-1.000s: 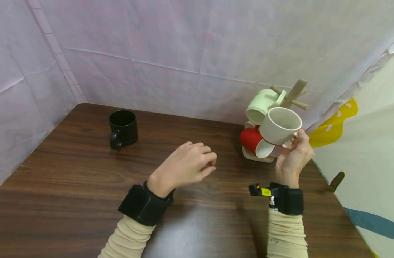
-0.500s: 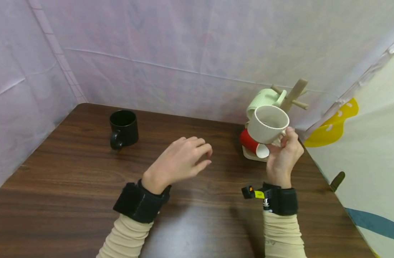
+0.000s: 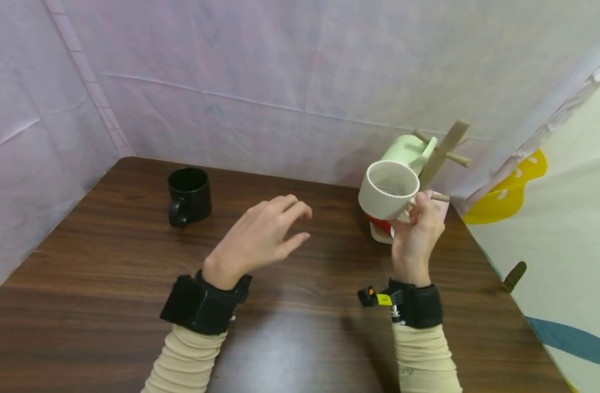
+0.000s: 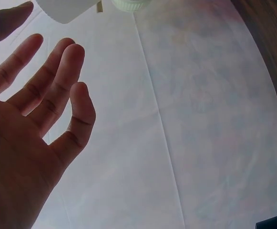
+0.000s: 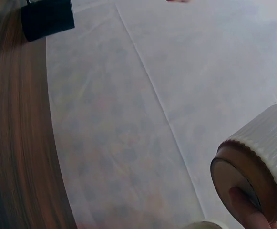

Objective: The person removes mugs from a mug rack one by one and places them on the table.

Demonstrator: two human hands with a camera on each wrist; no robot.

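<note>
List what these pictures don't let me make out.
Head view: most of the red mug, hidden by the white mug.
Head view: the mouth of the light green mug, behind the white mug.
Head view: much of the pink item, blocked by the right hand.
Right wrist view: part of the black mug, cut off by the top edge.

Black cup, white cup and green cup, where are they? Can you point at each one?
Black cup (image 3: 196,203): head view, on its outer wall, beside the handle.
White cup (image 3: 379,202): head view, on its outer wall, below the rim.
Green cup (image 3: 402,150): head view, on its ribbed side.
</note>
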